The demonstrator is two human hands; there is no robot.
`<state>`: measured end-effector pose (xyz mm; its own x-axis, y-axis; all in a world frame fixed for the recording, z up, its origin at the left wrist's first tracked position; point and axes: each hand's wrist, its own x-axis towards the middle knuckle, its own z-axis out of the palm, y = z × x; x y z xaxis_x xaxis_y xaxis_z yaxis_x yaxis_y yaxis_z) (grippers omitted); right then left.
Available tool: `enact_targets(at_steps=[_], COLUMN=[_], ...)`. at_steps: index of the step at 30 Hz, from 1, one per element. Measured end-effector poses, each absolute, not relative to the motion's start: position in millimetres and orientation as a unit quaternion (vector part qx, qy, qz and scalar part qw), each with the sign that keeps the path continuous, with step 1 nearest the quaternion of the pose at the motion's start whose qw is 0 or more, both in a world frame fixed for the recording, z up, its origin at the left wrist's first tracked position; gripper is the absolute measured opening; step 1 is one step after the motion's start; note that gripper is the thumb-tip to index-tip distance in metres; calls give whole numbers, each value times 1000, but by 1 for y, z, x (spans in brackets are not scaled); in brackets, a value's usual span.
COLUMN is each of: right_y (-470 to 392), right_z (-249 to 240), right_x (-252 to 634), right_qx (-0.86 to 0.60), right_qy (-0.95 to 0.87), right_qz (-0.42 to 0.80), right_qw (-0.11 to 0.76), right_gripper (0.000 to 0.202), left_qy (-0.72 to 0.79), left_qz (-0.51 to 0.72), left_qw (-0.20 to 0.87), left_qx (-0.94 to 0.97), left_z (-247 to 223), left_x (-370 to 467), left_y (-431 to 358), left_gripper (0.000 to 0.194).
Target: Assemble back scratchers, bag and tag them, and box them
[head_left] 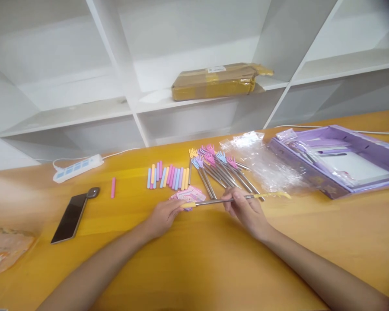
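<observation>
White cubbyhole shelving (119,56) lines the wall, with a tape-wrapped cardboard box (214,84) lying on its middle ledge. Below it, I see a yellow-brown wooden table (188,276), where a person holds a yellow back scratcher (210,201) level above the surface with both hands. The left hand (164,218) has its thumb and fingers pinched together on the yellow grip; the right hand (244,211) has its fingers closed around the metal rod near the claw-shaped head, which points to the right and looks blurred.

Just beyond the hands lies a heap of back scratchers (218,170), with yellow, pink, purple and blue heads. Pink printed cards (192,194) lie partly behind the held rod, and a row of pastel grip sleeves (171,176) sits to the left of the heap. One pink sleeve (113,188) lies apart, near a dark phone (69,218) and a white power strip (79,168). On the right, clear plastic bags (262,162) lie against a purple box (340,194), which has more packaging inside.
</observation>
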<state>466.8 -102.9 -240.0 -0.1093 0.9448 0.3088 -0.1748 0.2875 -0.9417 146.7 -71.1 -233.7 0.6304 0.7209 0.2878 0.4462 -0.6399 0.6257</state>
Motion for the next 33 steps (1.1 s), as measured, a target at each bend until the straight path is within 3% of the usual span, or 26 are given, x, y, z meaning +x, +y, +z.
enact_targets(at_steps=[10,17,25,29,33], right_y=[-102,-75,-75,-75,-77], right_z=[-231,-210,-211,-210,-213], right_x=[444,485,500,503,501], right_qx=[-356,-389,-515,-505,-476], right_qy=[-516,-446,-693,-748,-761], right_qz=[600,512,180,224,279], right_qw=[497,622,472,368,341], right_gripper=[50,39,31,32,37], left_qy=[355,413,422,410,411], left_qz=[268,300,302,322,330], left_qw=[293,350,352,366,308], left_qx=[846,785,779,771,792], left_z=[-229,-226,-220,-217,-216], left_x=[152,151,149,148,143], left_y=[-72,-69,-68,-68,-67], left_gripper=[45,47,41,33,30])
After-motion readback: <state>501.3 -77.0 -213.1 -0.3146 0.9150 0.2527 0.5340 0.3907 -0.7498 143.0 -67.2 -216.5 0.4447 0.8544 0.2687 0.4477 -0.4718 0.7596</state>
